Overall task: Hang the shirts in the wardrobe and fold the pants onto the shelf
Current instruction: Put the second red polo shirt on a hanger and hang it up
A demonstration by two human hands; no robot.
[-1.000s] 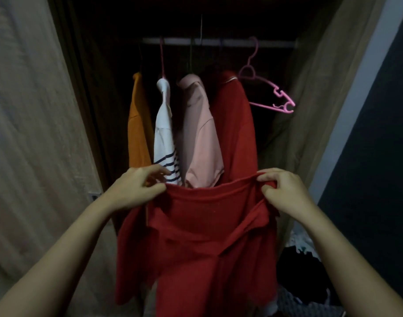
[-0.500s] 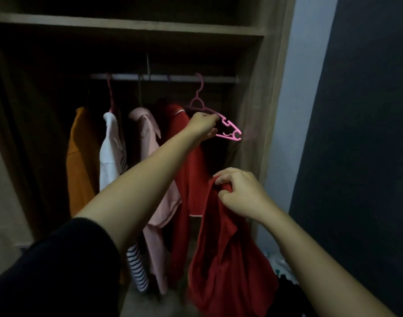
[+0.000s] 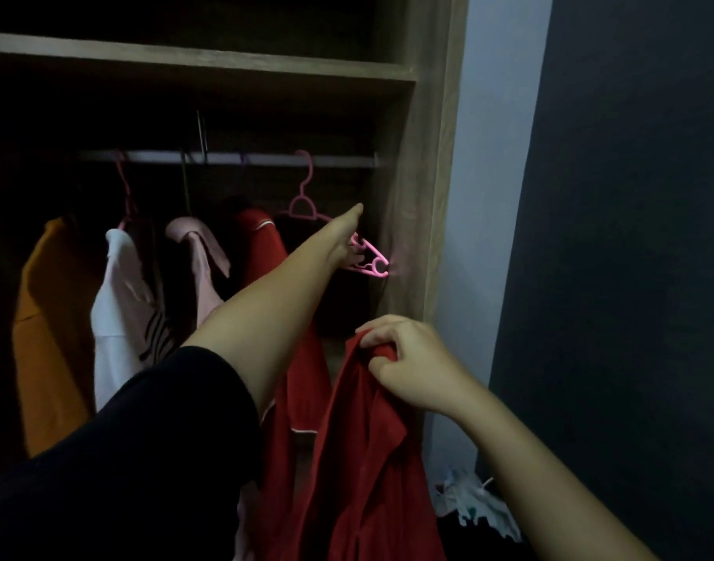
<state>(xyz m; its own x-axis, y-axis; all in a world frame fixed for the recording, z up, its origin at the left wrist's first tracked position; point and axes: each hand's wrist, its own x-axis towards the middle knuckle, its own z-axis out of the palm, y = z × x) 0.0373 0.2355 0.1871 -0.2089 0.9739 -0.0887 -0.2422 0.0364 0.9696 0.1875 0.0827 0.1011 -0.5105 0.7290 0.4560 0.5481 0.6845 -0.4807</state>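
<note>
left hand curled round pink hanger, just beside wardrobe wall; right hand pinching red shirt

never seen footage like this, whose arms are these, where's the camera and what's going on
No machine here: these are a person's two bare arms, filmed by one camera worn on their head, facing an open wardrobe. The left hand reaches up and grips an empty pink hanger on the rail. The right hand pinches a red shirt in its fingers. Already on the rail: an orange shirt, a white striped shirt, a pink shirt and a hanging red shirt, below a wooden shelf.
</note>
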